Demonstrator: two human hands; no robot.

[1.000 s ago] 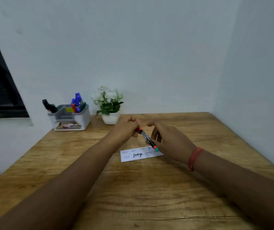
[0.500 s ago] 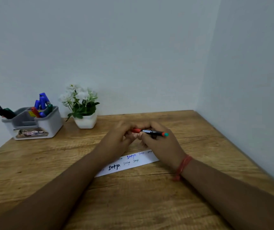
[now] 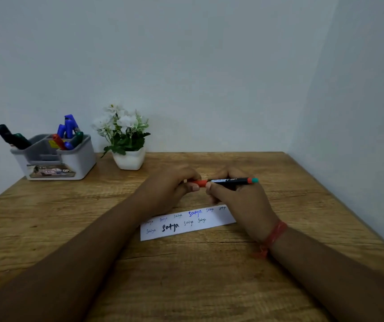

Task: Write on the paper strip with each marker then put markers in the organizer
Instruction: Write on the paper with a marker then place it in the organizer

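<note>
Both hands are meeting over the middle of the tabletop point(image 3: 209, 287), just above and behind the paper strip point(image 3: 187, 225). The right hand point(image 3: 239, 201) is curling its fingers round the black barrel of a marker point(image 3: 227, 181), which is lying level, teal end pointing right. The left hand point(image 3: 174, 189) is pinching the marker's orange-red cap end point(image 3: 200, 183) between thumb and fingertips. Cannot tell whether the cap is on or partly pulled off.

The paper strip is lying flat on the wood, slightly tilted, its right end tucked under the right hand. It is carrying the same short word written many times in black and blue, some small, two bolder.

The organizer point(image 3: 70, 159), white with grey inner walls, is sitting at the far left of the tabletop near the wall, well apart from the hands. Markers are sticking out of it: blue ones point(image 3: 69, 126), a red one point(image 3: 58, 141), green ones point(image 3: 77, 138), and dark ones point(image 3: 12, 137) leaning over the left rim. A white pot of white flowers point(image 3: 126, 140) is standing just beside it to the right.

The tabletop is light brown wood with heavy grain and a couple of cracks. It is sitting in a corner of plain pale walls point(image 3: 186, 66). A red thread band point(image 3: 274, 235) is circling the right wrist.
</note>
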